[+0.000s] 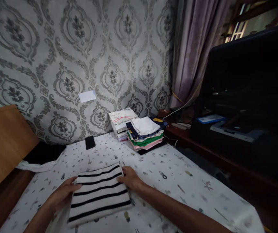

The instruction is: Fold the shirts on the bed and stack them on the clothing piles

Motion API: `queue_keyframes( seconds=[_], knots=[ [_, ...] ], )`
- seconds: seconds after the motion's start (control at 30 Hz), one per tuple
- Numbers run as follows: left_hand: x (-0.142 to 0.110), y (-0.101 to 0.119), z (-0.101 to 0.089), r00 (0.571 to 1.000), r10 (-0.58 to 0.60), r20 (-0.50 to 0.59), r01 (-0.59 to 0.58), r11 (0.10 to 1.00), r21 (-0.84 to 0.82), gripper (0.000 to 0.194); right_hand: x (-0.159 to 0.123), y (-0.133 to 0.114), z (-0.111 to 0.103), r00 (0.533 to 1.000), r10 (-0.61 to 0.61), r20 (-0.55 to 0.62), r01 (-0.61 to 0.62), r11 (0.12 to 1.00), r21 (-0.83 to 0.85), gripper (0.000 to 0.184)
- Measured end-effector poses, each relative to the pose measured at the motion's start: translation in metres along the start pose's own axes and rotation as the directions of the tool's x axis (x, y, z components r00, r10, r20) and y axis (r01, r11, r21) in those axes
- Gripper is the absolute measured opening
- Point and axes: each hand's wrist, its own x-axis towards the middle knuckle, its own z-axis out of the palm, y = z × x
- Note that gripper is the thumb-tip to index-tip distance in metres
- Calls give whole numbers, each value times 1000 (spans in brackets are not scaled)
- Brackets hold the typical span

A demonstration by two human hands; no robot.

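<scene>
A folded white garment with black stripes [100, 193] lies at the near side of the patterned white sheet. My left hand [62, 192] grips its left edge, thumb on top and fingers partly hidden beneath. On the right edge, my right hand [131, 179] is closed the same way, its thumb over the cloth. Farther back stands a stack of folded clothes [146, 136], with a white piece on top and navy, green and pink layers under it. Behind that is a second folded pile [121, 119], topped by a white cloth with red and dark markings.
A black phone [90, 142] lies near the wallpapered wall. At left, a dark cloth [44, 152] lies beside a brown wooden board [6, 142]. To the right, past the sheet's edge, are a dark wooden surface [189, 137], a large black screen [245, 87] and a purple curtain [192, 48].
</scene>
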Motion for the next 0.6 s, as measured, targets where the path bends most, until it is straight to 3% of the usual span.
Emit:
queue_keyframes(
  seconds=[0.1, 0.23, 0.33, 0.4, 0.47, 0.6],
  knots=[
    [0, 6, 6, 994, 11, 107, -4, 998, -63, 59, 4, -8, -12, 995, 38, 91, -61, 965, 256, 18],
    [19, 46, 33, 983, 181, 39, -174, 976, -134, 61, 25, -39, -58, 985, -173, -31, 174, 942, 288, 22],
    [46, 99, 69, 934, 356, 4, -350, 919, -179, 53, 61, -78, -113, 918, -359, -169, 374, 925, 64, 23],
    [70, 138, 96, 895, 446, -23, -441, 874, -206, 44, 92, -104, -151, 854, -448, -265, 418, 894, -164, 22],
    [98, 176, 122, 853, 520, -55, -518, 827, -217, 37, 127, -127, -185, 796, -494, -350, 371, 855, -363, 22],
    [162, 235, 160, 807, 582, -98, -589, 787, -183, 25, 200, -154, -231, 790, -500, -355, 229, 778, -585, 28]
  ],
)
